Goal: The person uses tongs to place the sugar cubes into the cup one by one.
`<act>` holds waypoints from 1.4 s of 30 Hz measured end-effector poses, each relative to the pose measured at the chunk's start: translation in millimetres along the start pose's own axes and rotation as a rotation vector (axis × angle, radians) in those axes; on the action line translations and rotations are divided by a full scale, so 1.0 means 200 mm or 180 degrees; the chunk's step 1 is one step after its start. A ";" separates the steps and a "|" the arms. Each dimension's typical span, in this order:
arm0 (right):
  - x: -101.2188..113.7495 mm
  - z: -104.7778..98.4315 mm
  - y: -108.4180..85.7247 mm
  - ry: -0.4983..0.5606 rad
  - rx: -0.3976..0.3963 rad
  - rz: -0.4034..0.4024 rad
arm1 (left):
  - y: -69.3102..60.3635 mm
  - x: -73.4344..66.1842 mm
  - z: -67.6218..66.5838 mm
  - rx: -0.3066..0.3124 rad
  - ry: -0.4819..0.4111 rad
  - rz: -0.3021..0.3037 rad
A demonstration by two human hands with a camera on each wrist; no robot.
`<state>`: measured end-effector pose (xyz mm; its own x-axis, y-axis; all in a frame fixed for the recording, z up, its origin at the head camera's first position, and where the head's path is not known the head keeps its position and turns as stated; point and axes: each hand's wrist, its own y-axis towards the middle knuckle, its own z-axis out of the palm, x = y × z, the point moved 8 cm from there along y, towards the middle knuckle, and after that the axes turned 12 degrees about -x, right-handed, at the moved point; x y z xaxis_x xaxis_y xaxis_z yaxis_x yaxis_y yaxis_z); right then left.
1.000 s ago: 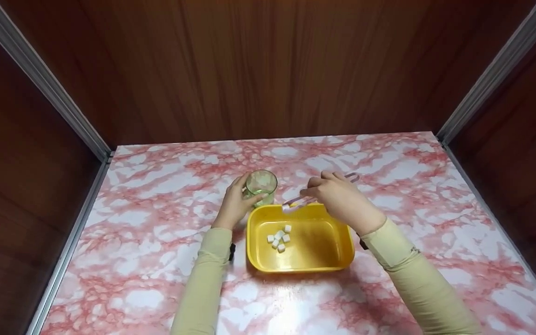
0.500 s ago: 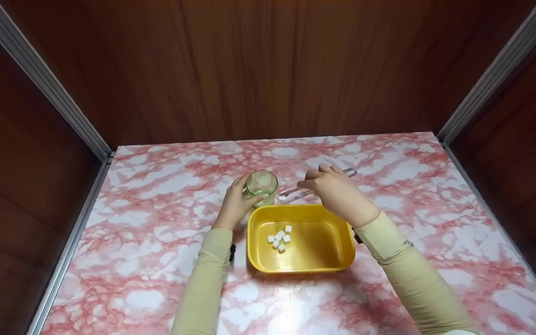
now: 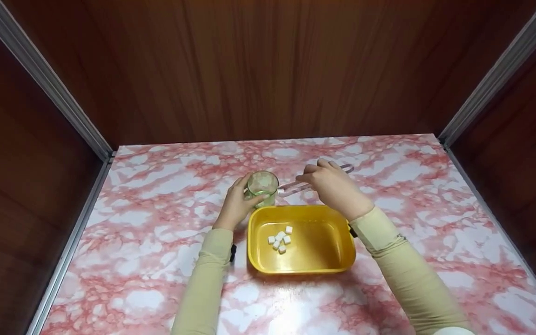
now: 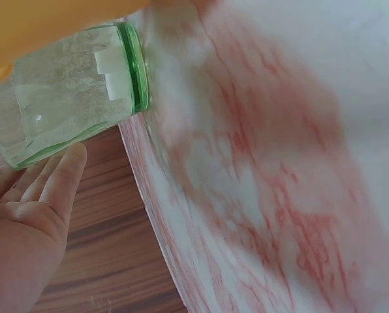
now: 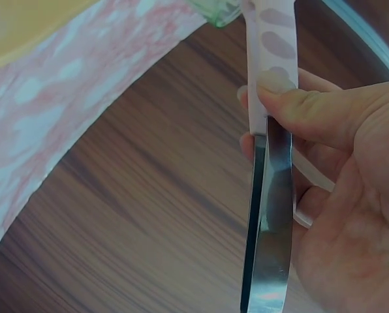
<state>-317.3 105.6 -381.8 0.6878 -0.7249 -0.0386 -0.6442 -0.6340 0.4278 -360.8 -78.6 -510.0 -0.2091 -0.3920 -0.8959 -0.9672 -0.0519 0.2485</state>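
Observation:
My left hand [image 3: 240, 202] holds an upright green-tinted glass [image 3: 262, 182] on the table, thumb in front and fingers along its left side. White cubes [image 4: 114, 75] lie at the bottom of the glass in the left wrist view. My right hand [image 3: 334, 186] grips slim tongs [image 3: 296, 187] with metal arms and pale spotted tips; the right wrist view shows the thumb [image 5: 292, 98] pressing them. A white cube [image 3: 281, 190] sits at the tong tips, close beside the glass's right rim. Several small white cubes [image 3: 280, 238] lie in the left part of a yellow tub [image 3: 328, 269].
The tub stands right in front of the glass, under the right forearm's side. A pink-and-white marbled table [image 3: 156, 260] carries everything. Brown wood-look panels [image 3: 268, 70] close off the back and both sides, with metal rails [image 3: 54, 83] at the corners.
The right hand has carried the tongs and their white cube away from over the tub's back rim, up and leftward to the glass. The left hand and glass have stayed in place.

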 end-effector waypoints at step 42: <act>0.02 0.13 0.12 -0.0056 0.0029 0.0081 | 0.00 -0.01 -0.01 -0.0060 0.0140 0.0131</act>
<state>-339.2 80.7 -395.0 0.6651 -0.7454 -0.0438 -0.6646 -0.6177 0.4205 -359.6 -79.3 -506.7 -0.2418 -0.4340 -0.8678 -0.9550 -0.0519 0.2921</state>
